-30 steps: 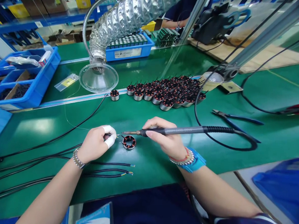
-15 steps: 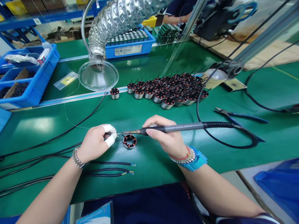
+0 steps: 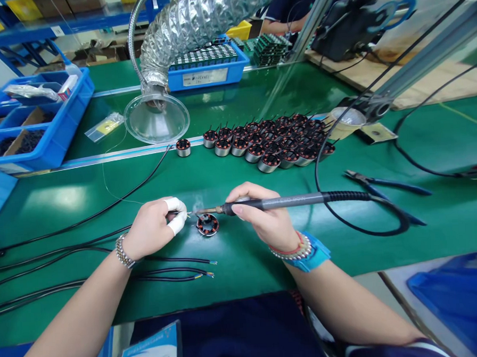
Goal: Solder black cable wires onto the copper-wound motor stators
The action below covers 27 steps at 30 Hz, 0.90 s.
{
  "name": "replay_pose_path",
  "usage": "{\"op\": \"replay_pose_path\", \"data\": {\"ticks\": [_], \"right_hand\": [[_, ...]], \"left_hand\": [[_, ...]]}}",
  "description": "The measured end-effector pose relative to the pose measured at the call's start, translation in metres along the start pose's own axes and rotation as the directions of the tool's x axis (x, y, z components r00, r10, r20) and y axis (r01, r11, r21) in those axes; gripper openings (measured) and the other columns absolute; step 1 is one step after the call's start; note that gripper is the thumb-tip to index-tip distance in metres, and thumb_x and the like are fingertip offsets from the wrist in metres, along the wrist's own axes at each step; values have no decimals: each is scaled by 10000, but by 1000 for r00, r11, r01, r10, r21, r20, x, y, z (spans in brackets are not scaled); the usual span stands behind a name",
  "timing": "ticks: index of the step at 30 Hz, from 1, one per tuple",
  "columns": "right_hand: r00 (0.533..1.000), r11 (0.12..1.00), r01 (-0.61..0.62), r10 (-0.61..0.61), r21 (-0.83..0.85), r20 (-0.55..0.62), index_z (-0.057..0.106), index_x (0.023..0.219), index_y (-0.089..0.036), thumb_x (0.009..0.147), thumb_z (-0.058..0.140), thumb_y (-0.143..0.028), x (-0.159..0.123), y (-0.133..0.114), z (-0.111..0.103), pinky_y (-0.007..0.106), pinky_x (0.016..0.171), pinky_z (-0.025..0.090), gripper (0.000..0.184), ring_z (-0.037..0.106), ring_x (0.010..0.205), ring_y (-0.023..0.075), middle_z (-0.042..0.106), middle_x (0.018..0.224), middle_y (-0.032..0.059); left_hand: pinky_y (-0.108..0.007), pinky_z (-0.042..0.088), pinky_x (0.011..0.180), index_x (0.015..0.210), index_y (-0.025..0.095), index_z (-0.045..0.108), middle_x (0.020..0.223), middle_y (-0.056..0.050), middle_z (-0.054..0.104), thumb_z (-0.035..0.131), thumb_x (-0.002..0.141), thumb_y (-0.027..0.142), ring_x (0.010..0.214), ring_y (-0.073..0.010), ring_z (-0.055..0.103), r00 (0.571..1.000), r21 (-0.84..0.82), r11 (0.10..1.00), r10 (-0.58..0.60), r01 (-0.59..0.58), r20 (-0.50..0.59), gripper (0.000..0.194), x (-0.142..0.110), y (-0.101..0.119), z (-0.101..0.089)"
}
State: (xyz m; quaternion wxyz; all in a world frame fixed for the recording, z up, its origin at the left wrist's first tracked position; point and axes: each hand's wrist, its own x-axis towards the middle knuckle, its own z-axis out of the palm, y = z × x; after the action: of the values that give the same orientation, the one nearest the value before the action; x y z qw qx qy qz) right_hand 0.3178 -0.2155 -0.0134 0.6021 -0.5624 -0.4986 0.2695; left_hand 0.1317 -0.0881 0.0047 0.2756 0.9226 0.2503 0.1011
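Observation:
My right hand (image 3: 264,220) grips a grey soldering iron (image 3: 291,201), its tip at the upper left edge of a small copper-wound motor stator (image 3: 207,225) lying on the green mat. A faint wisp of smoke rises there. My left hand (image 3: 151,228), with white cots on two fingers, pinches a thin wire end reaching towards the stator. Its contact point is too small to make out. Black cables with bared ends (image 3: 175,272) lie under my left wrist.
Several finished stators (image 3: 264,145) stand grouped beyond my hands, with one (image 3: 183,147) apart. Blue-handled pliers (image 3: 383,189) lie at right. A clear fume hood (image 3: 156,119) on a foil duct hangs ahead. Blue bins (image 3: 40,130) stand at left. A co-worker's arm (image 3: 282,24) shows far back.
The iron's tip has closed in on the stator's edge, and a wisp of smoke has appeared there. My hands otherwise hold their places, while the view has tilted slightly.

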Motion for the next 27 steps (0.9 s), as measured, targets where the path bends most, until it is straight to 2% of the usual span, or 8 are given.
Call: {"op": "replay_pose_path", "data": {"ticks": [11,23,27], "right_hand": [[1000,1000,-1,1,19,-9,605,745,-184,727,577,-247,1,1,1,242,496,356,72,434,515,96,534,624,-19],[1000,999,-11,12,53,-10,601,742,-191,729,577,-223,1,0,-1,237,486,325,42,388,485,88,488,561,-42],[1000,999,-11,11,31,2,602,745,-185,727,579,-229,1,0,1,238,486,326,53,400,501,93,514,588,-31]], "left_hand": [[-207,367,567,712,164,589,671,2,590,460,771,223,580,-108,487,1000,8,1000,8,-8,26,154,1,2,-1],[-210,368,587,746,176,606,709,9,612,476,763,189,617,-113,513,1000,12,1000,17,-17,13,132,3,-1,0],[-211,359,573,740,175,603,683,11,600,476,767,198,596,-110,501,1000,32,999,17,-18,13,131,4,1,0]]}}
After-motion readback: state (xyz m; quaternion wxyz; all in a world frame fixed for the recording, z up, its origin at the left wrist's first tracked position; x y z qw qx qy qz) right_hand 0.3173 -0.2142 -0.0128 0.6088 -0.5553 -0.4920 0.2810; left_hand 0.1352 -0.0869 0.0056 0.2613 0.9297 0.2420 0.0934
